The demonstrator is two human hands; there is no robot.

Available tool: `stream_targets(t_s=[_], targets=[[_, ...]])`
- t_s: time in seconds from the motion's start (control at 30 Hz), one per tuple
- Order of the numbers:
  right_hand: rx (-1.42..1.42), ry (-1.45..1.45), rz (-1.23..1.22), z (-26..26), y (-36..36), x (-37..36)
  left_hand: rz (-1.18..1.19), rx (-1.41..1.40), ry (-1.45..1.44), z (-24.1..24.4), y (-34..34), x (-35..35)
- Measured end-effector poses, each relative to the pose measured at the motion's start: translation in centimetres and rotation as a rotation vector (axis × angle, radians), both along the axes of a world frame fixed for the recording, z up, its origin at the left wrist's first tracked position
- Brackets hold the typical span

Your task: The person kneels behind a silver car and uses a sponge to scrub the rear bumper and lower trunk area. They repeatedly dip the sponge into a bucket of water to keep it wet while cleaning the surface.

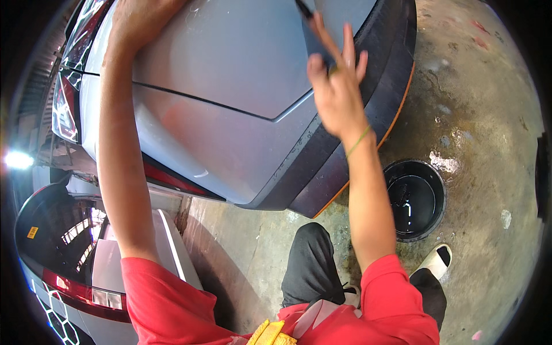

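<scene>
My left hand (144, 19) is over the silver rear panel of a car (215, 56), at the upper left. Its fingers run past the top edge of the view, so what it holds or touches is hidden. My right hand (340, 92) is blurred, above the panel's lower corner and the dark plastic bumper (302, 157), its fingers spread. A narrow dark object (304, 9) meets the tip of its index finger; whether the hand grips it is unclear. A green band circles the right wrist. A yellow cloth (271, 333) hangs at my waist.
A round black bucket (439, 202) with dark liquid stands on the wet concrete floor (478, 172), right of the bumper. A second car (120, 263) is close by at the lower left. My feet are below the bumper, one shoe (435, 261) near the bucket.
</scene>
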State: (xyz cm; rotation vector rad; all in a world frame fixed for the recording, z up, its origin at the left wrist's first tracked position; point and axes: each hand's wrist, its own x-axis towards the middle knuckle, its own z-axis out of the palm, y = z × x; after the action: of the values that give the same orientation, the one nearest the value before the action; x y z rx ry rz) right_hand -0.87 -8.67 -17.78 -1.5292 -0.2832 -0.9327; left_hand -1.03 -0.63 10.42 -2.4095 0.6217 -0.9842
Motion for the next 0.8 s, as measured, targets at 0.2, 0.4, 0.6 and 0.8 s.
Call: stream_targets(t_s=[0.2, 0.4, 0.6, 0.8], targets=[[-0.001, 0.005, -0.018, 0.6, -0.1, 0.6, 0.003, 0.024, -0.036, 0.5, -0.2, 0.8], [0.018, 0.081, 0.019, -1.2, 1.1, -1.4, 0.091, -0.007, 0.01, 0.9, -0.2, 0.8], [0.082, 0.038, -0.036, -1.0, 2.3, -2.3, 0.041, -0.003, -0.027, 0.2, -0.7, 0.0], [-0.235, 0.13, 0.018, -1.0, 6.1, -6.6, 0.019, 0.112, -0.167, -1.3, -1.3, -1.0]])
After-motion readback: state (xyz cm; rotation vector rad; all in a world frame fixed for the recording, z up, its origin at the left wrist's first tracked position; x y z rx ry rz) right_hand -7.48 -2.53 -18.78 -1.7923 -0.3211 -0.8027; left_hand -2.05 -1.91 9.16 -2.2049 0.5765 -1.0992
